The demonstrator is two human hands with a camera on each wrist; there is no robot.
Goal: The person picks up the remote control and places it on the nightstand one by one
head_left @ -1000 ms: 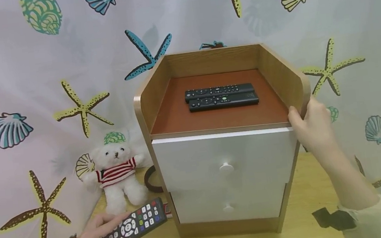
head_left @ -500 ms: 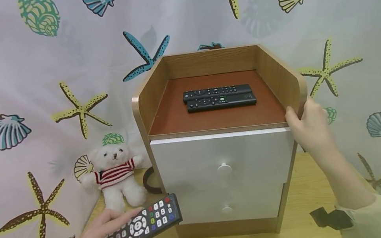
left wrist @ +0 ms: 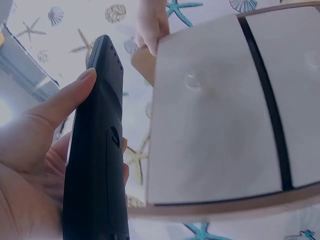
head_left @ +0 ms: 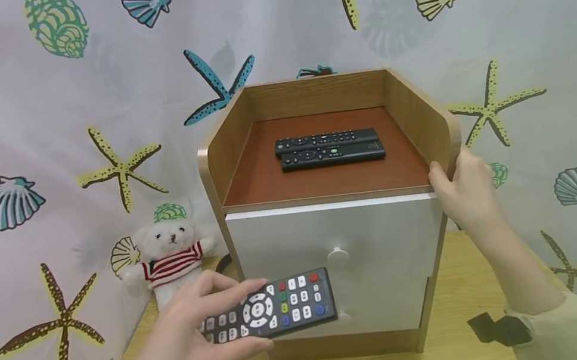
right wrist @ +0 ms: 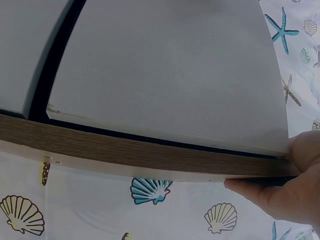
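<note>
In the head view the left hand (head_left: 189,336) holds a black remote (head_left: 282,305) by its edges, thumb on one side and fingers on the other, buttons facing up, in front of the cabinet's lower left. The left wrist view shows this remote's dark back (left wrist: 95,150). The right hand (head_left: 465,191) grips the cabinet's right side panel (head_left: 424,121) near its front edge; the right wrist view shows that hand (right wrist: 285,192) around the wooden edge (right wrist: 150,152). Two black remotes, a rear one (head_left: 326,141) and a front one (head_left: 332,155), lie side by side on the brown cabinet top (head_left: 321,183).
Two white drawer fronts with round knobs (head_left: 338,255) face forward. Left of the cabinet sits a white teddy bear (head_left: 171,257) in a striped shirt, beside a dark curved object (head_left: 223,264). A patterned curtain (head_left: 109,88) hangs behind; the floor is light wood (head_left: 469,290).
The left hand has moved right and slightly up with its remote, which now overlaps the drawer fronts. The right hand keeps its grip on the panel, and the head view has shifted slightly.
</note>
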